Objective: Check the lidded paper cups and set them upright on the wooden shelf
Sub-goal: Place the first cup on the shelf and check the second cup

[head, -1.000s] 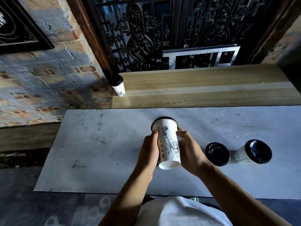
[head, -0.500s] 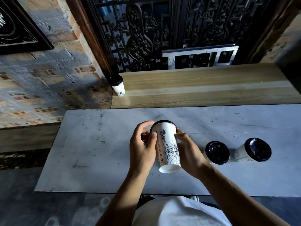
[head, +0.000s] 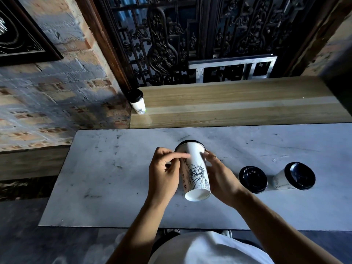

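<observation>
From the head view we saw a white paper cup (head: pixel 196 169) with a Statue of Liberty drawing held above the marble tabletop (head: pixel 106 178), tipped so its black lid pointed away from us and its white base faced us. Our right hand (head: pixel 222 179) curled around the cup's right side and carried it. Our left hand (head: pixel 163 174) was at the cup's left side, its fingers bent, with the index finger (head: pixel 181 155) stretched across the wall just under the lid rim and touching it.

To the right, two more lidded cups rested on the tabletop: the nearer cup (head: pixel 253 179) showed us mostly its black lid, and the farther cup (head: pixel 294 176) lay tilted with its lid toward us and part of its white wall visible. They sat near each other without touching.

On the wooden shelf (head: pixel 238 105) beyond the tabletop, one lidded cup (head: pixel 137 101) stood upright at the far left end, just beside the brick wall (head: pixel 57 103).
</observation>
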Action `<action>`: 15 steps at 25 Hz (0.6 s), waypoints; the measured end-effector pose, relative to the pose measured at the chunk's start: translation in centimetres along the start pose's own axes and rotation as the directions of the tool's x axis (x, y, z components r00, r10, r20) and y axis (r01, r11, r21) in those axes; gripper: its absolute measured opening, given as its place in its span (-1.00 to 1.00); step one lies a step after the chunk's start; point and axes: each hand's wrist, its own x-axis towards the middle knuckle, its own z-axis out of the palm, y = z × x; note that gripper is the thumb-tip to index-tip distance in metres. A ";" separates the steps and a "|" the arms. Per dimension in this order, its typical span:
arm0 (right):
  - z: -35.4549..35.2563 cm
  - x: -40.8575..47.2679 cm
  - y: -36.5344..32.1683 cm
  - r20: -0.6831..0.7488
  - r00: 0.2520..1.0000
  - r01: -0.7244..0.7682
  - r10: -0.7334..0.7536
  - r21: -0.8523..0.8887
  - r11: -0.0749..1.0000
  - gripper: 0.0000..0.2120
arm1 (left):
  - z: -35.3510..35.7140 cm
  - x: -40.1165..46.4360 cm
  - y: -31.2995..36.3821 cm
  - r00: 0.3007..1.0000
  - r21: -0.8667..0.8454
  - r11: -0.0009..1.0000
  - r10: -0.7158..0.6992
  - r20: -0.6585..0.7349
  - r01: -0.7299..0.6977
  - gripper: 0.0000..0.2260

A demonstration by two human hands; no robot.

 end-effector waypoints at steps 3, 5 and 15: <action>0.1 -0.1 -0.3 -0.067 0.997 0.029 -0.028 0.018 0.999 -0.58 | 0.0 -0.2 0.2 0.999 -0.062 0.997 -0.041 -0.015 0.040 -0.55; 0.1 -0.2 -0.4 -0.059 0.997 0.047 -0.048 -0.019 0.999 -0.67 | 0.1 -0.4 0.0 0.999 -0.089 0.995 -0.045 -0.026 0.043 -0.66; -0.3 0.4 -0.4 -0.039 0.999 0.027 -0.027 -0.003 1.000 -0.65 | -0.1 -0.8 -0.5 0.994 -0.146 0.984 -0.104 -0.029 0.099 -0.76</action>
